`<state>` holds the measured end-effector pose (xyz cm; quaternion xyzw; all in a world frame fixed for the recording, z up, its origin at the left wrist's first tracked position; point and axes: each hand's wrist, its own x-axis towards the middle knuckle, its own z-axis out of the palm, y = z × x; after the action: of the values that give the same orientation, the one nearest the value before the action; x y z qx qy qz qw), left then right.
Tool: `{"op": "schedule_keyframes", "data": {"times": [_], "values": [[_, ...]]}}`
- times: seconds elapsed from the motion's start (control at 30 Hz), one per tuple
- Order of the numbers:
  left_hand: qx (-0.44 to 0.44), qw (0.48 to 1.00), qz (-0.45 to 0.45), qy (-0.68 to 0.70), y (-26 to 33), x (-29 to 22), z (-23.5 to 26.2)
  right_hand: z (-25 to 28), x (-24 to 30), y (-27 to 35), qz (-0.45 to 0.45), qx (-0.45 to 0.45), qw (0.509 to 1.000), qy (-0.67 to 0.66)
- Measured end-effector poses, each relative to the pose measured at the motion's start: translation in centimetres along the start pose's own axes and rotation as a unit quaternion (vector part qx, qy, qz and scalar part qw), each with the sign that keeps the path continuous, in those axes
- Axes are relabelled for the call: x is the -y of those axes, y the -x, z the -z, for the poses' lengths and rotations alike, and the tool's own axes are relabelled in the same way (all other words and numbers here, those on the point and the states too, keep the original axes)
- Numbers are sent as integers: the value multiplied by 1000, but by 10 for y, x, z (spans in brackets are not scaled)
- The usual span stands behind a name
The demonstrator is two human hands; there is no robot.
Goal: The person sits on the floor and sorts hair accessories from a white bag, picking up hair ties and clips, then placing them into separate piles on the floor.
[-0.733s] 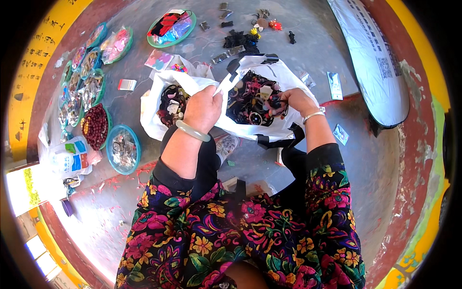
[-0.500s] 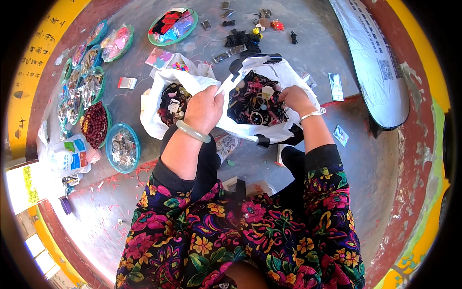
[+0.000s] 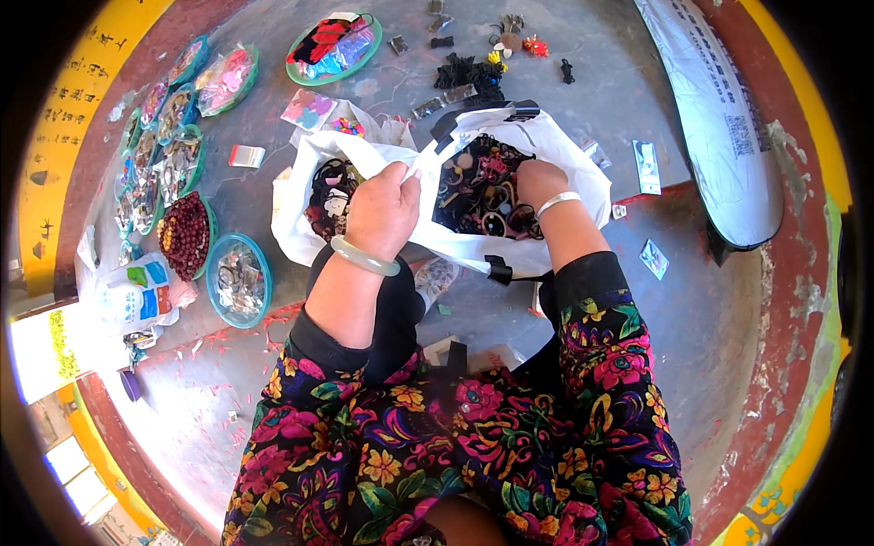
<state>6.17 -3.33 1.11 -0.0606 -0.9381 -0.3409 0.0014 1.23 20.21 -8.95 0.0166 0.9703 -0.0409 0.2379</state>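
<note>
Plainly, left hand (image 3: 382, 211) pinches the white bag (image 3: 564, 159) rim; right hand (image 3: 537, 180), grip hidden, digs among trinkets (image 3: 478, 187); a slipped rim could spill them.

Outdoor ground, hard sunlight

We see grey concrete floor (image 3: 273, 437); red-painted band (image 3: 774, 300); yellow kerb (image 3: 64, 127) at the rim.

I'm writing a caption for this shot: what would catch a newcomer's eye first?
At the centre, the left hand grips the rim of a white plastic bag while the right hand reaches into its dark trinkets. Round trays of small goods curve along the left on the grey floor.
</note>
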Motion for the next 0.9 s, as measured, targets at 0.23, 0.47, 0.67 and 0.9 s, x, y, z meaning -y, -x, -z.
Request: {"op": "schedule_keyframes", "data": {"times": [0.23,0.47,0.67,0.9], "values": [[-7,1000,-16,21,-3,-3,-3,-2,34,-28,169,-91,977,-89],[-15,999,-37,15,-2,4,-6,-37,53,-24,108,-56,988,-90],[-10,999,-46,8,-2,2,-7,-4,11,-26,201,165,964,-52],[-5,999,-25,21,-1,-5,-6,19,-19,-2,96,185,978,-26]]}}
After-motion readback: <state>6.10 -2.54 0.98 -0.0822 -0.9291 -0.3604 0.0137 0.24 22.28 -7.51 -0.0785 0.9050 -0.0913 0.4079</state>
